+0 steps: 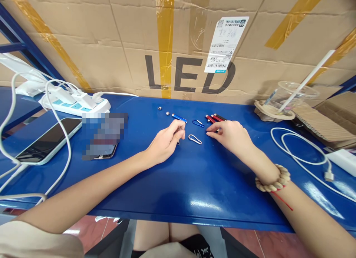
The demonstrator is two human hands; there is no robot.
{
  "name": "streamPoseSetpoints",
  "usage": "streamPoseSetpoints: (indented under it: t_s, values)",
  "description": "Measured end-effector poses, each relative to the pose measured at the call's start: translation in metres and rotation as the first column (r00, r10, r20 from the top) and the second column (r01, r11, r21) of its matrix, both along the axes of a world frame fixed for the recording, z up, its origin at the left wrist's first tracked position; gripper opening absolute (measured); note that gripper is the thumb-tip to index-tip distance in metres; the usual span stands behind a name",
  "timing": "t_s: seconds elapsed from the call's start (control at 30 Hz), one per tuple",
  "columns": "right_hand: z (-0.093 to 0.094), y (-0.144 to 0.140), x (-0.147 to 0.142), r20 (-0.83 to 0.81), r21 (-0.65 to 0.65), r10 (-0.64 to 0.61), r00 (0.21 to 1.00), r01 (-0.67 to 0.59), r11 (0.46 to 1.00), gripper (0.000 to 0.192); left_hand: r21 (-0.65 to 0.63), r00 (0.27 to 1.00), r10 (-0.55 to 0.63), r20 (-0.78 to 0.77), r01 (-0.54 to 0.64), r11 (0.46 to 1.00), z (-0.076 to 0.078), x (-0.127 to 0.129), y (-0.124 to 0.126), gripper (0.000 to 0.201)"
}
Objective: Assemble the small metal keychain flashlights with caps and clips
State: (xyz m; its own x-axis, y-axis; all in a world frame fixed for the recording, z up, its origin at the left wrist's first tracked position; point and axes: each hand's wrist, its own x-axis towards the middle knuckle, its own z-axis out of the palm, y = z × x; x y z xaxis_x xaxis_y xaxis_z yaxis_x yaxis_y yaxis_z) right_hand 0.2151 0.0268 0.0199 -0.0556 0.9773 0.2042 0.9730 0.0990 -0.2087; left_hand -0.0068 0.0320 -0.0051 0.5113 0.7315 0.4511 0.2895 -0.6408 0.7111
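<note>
My left hand (168, 140) is closed in a pinch over the blue tabletop. A small dark bit shows below its fingertips, but what it holds is hidden. A blue metal tube (179, 118) lies just behind it. My right hand (229, 134) is low over the table, thumb and forefinger close together; anything between them is too small to make out. Behind its knuckles are red tubes (210, 119) and a black tube (220, 117), partly covered. Between the hands lie a blue carabiner (198, 123) and a pinkish-silver carabiner (195, 139). Two small silver pieces (167, 113) sit farther back.
A large cardboard box (125, 39) stands along the back edge. At left are a power strip (75, 102), a phone (48, 141), a partly blurred second phone (107, 135) and cables. A plastic cup (289, 96) with a straw and a coiled white cable (294, 156) are at right.
</note>
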Motion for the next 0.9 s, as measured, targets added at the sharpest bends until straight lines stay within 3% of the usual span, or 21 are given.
streamPoseSetpoints:
  t_s: [0.27, 0.67, 0.9]
  values:
    - [-0.010, 0.008, 0.001, -0.173, -0.085, 0.077, 0.982, -0.093, 0.992, 0.016, -0.005, 0.999, 0.015, 0.028, -0.015, 1.000, -0.002, -0.001, 0.000, 0.014]
    - [-0.002, 0.007, -0.005, -0.232, -0.173, 0.045, 0.972, -0.087, 0.981, 0.020, -0.026, 0.999, 0.003, 0.054, -0.001, 1.000, -0.005, 0.000, 0.001, 0.011]
    - [-0.003, 0.006, -0.003, -0.250, -0.142, 0.069, 0.966, -0.107, 0.984, 0.015, -0.028, 0.999, 0.022, 0.032, -0.021, 0.999, -0.003, 0.001, 0.000, 0.010]
